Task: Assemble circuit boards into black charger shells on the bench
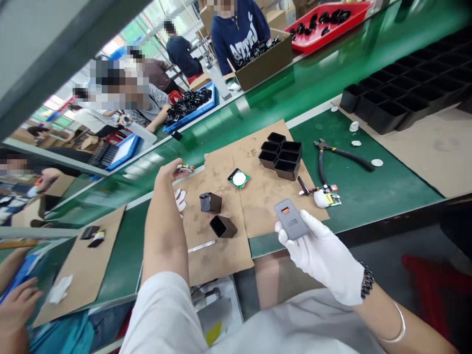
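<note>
My right hand (pixel 319 253), in a white glove, grips a flat dark grey plastic casing (pixel 293 223) with a small window showing orange and black. Stretched out to the far left, my bare left hand (pixel 170 172) has its fingers closed on a small electronic part (pixel 185 168) with yellow, white and orange bits, partly hidden by the hand. Between the hands, a green circuit board with a white round patch (pixel 239 179) lies on the cardboard (pixel 258 211). Two black plastic housings (pixel 223 226) sit nearer my left forearm.
Several black housings (pixel 282 156) stand grouped on the cardboard. Pliers (pixel 332 150) and a wired circuit board (pixel 330 196) lie to the right. A metal strip (pixel 201 246) is near the front. Rows of black housings (pixel 391 115) fill the far right. Co-workers sit across the green conveyor (pixel 320 69).
</note>
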`<state>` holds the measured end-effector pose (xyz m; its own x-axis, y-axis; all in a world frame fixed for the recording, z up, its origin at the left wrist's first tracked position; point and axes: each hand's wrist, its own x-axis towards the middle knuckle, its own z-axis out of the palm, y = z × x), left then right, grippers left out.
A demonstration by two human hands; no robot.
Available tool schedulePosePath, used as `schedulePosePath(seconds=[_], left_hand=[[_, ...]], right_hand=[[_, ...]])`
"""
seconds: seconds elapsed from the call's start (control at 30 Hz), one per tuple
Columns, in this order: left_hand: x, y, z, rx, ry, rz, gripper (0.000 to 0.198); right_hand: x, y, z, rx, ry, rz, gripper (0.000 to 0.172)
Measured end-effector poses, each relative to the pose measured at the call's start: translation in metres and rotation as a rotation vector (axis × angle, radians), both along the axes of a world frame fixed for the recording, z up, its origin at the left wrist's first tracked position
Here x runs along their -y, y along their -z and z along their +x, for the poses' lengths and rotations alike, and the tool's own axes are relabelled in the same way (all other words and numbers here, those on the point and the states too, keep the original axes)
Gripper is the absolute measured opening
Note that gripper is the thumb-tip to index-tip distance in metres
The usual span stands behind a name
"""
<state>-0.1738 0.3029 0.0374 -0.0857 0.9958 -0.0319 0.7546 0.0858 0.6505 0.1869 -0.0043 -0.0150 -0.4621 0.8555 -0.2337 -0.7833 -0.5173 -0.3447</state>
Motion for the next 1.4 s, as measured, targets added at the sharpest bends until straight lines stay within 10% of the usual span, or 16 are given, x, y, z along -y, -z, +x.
schedulePosePath(seconds=[0.17,0.3,0.5,0.73,0.93,1.13,1.27,1.4], left_hand=[[0.036,-0.031,0.025,0.146,-0.206,-0.083,0.039],[0.107,-0.04,0.045,0.334,-0.16,0.018,0.031],[0.235,0.023,0.14,0.829,0.076,-0.104,0.034],[0.239,0.075,0.21,0.941,0.095,0.007,0.031],[0.221,0.082,0.206,1.005,0.13,-0.08,0.032],[0.227,0.083,0.21,0.986,0.071,-0.029,0.031],[0.254,0.065,0.222,0.933,0.105,0.1,0.032],[0.29,0.038,0.226,0.888,0.293,0.099,0.053]], right_hand=[[-0.006,-0.014,0.029,0.177,0.049,0.077,0.025],[-0.07,-0.045,0.069,0.606,0.158,0.291,0.021],[-0.243,-0.091,0.078,1.496,0.31,0.522,0.04],[-0.33,-0.06,0.051,2.145,0.271,0.528,0.04],[-0.301,-0.076,0.039,2.351,0.209,0.678,0.051],[-0.152,-0.082,0.027,2.335,0.105,1.042,0.038],[-0.068,-0.052,0.025,2.087,-0.063,1.129,0.047],[-0.04,-0.036,0.036,1.584,0.059,0.862,0.031]])
